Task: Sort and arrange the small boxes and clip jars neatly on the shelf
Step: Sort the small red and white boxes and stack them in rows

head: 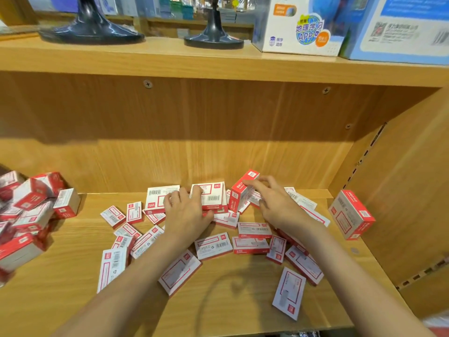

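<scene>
Both hands reach to the back of a wooden shelf [243, 300] strewn with small red-and-white boxes. The left hand [187, 212] lies over two larger flat boxes at the back wall: its fingers curl onto the near edge of the right-hand flat box [211, 194], and the left-hand flat box [159, 198] sits just beside it, partly under the knuckles. The right hand [272, 203] holds a tilted red box [240, 193] by its top edge, fingers and thumb pinched on it; that box stands on its end, leaning left, touching the flat box next to it.

Scattered small boxes [213, 245] lie flat across the middle of the shelf in no order, some overlapping, some askew, from a group near the left forearm to a lone one [289, 293] near the front right. A bigger red box [351, 214] stands tilted against the right side panel, well apart from the hands. At the far left a loose heap of boxes [31, 210] is piled up, blurred at the edge of view.

On the upper shelf [170, 59] stand two dark stand bases [92, 27] and a printed carton [301, 25]
</scene>
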`<state>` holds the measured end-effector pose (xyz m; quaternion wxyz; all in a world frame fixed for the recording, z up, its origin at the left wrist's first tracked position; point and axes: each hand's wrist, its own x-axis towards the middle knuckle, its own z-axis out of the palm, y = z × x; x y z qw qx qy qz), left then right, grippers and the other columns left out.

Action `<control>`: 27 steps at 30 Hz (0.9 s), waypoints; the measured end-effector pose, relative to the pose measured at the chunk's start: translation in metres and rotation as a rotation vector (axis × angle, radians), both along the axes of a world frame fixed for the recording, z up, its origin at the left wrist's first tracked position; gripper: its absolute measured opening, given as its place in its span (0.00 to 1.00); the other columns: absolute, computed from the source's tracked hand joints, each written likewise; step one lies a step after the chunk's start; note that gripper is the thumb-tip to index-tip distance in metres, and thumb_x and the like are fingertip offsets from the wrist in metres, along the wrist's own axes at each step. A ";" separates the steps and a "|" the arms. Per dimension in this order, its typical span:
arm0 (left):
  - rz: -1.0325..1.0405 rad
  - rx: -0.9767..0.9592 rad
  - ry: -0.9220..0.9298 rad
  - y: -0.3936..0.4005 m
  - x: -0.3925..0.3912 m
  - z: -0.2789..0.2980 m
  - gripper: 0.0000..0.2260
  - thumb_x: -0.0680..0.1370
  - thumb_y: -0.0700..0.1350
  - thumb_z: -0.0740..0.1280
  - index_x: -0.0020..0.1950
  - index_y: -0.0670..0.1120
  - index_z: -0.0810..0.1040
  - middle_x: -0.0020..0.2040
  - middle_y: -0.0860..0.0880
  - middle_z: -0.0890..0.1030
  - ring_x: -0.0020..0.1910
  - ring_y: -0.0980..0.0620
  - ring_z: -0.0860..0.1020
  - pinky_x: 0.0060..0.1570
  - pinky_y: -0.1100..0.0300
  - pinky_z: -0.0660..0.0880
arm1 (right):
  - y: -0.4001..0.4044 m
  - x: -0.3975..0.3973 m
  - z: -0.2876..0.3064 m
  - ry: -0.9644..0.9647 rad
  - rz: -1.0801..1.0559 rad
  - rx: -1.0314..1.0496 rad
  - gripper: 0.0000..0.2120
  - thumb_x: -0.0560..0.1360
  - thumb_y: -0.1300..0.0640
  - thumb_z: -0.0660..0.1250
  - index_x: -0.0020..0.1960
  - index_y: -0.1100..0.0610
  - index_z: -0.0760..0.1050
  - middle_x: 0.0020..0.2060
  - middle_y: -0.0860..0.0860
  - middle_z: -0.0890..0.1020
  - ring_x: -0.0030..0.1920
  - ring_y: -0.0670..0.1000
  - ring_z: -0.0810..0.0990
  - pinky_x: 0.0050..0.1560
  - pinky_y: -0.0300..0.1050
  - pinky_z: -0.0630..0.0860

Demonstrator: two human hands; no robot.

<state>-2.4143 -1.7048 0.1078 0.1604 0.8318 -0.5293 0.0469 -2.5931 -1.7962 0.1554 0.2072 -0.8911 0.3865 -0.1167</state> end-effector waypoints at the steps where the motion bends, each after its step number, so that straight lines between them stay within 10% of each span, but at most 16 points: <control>1: -0.031 -0.002 -0.019 0.006 0.006 0.000 0.23 0.74 0.57 0.61 0.64 0.46 0.66 0.61 0.43 0.70 0.62 0.41 0.65 0.64 0.46 0.56 | 0.001 -0.001 0.001 0.008 -0.002 -0.031 0.25 0.76 0.65 0.58 0.69 0.46 0.62 0.67 0.50 0.61 0.67 0.51 0.61 0.67 0.48 0.64; 13: -0.139 0.009 -0.047 0.044 0.040 -0.004 0.23 0.74 0.61 0.53 0.57 0.46 0.71 0.56 0.47 0.76 0.57 0.46 0.72 0.64 0.47 0.60 | -0.003 0.003 -0.006 0.019 0.039 -0.328 0.12 0.76 0.54 0.64 0.59 0.51 0.71 0.58 0.47 0.77 0.61 0.50 0.69 0.55 0.45 0.63; 19: -0.316 -0.153 0.099 0.030 0.021 0.008 0.28 0.70 0.63 0.50 0.61 0.47 0.70 0.58 0.50 0.74 0.59 0.48 0.69 0.61 0.55 0.58 | -0.016 -0.022 0.027 -0.526 -0.284 0.163 0.13 0.75 0.60 0.66 0.58 0.62 0.72 0.48 0.53 0.80 0.45 0.48 0.79 0.43 0.40 0.77; 23: -0.426 -0.169 0.485 -0.001 -0.014 0.020 0.24 0.74 0.58 0.63 0.66 0.47 0.67 0.61 0.51 0.73 0.60 0.53 0.71 0.59 0.59 0.65 | -0.012 -0.046 0.036 -0.718 -0.274 0.497 0.11 0.75 0.63 0.64 0.56 0.60 0.70 0.47 0.54 0.81 0.44 0.48 0.82 0.40 0.42 0.80; 27: -0.528 -0.098 0.968 -0.030 -0.052 0.037 0.23 0.73 0.59 0.65 0.65 0.53 0.67 0.62 0.52 0.74 0.57 0.59 0.74 0.58 0.61 0.73 | -0.010 -0.070 0.031 -0.672 -0.068 0.333 0.13 0.72 0.65 0.68 0.52 0.53 0.71 0.52 0.50 0.79 0.54 0.45 0.78 0.53 0.37 0.75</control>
